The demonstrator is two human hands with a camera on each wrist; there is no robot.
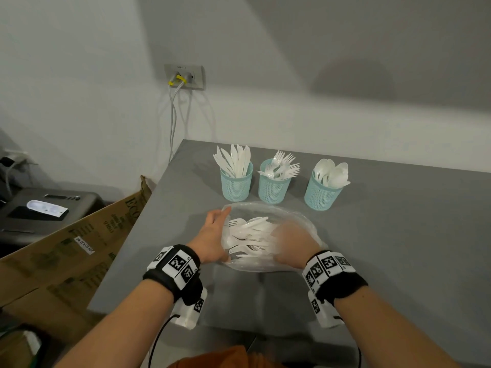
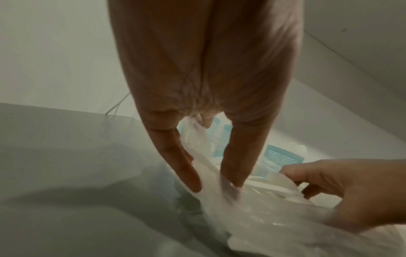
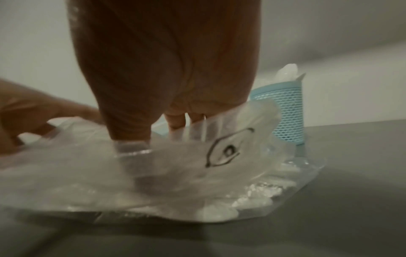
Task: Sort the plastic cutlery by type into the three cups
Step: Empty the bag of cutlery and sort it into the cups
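Three teal mesh cups stand in a row at the back of the grey table point(image 1: 398, 248): knives in the left cup point(image 1: 236, 185), forks in the middle cup point(image 1: 273, 188), spoons in the right cup point(image 1: 321, 195). In front of them lies a clear plastic bag point(image 1: 268, 207) with several white forks and other cutlery point(image 1: 249, 235) inside. My left hand point(image 1: 215, 235) pinches the bag's left edge between thumb and fingers point(image 2: 182, 167). My right hand point(image 1: 292, 240) is inside the bag, blurred behind the plastic point(image 3: 197, 165). Its fingertips are hidden, so its hold is unclear.
A wall socket with white cables point(image 1: 184, 77) is behind the table's back left corner. A cardboard box point(image 1: 79, 248) leans at the table's left edge, with a dark device point(image 1: 47, 208) beyond it. The spoon cup point(image 3: 287, 113) stands just past the bag.
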